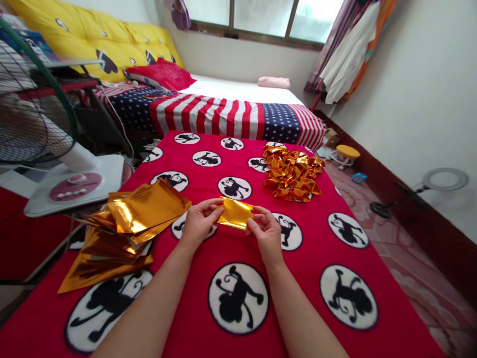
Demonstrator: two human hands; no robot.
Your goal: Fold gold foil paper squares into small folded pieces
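While the left hand (201,221) is pinching one end of the gold sheet (235,213), the right hand (268,231) is pinching the other | sheet is showing over the red cloth (238,248), between stack (145,211) and folded bits (294,174) | hard pulling could be tearing it, crooked pulling creasing it | no readable words or brands are showing

No readable text, label, brand or number: none made out on gold foil sheets (147,209), fan base (106,174), monkey-print cloth (231,247), stars-and-stripes bedding (208,114).
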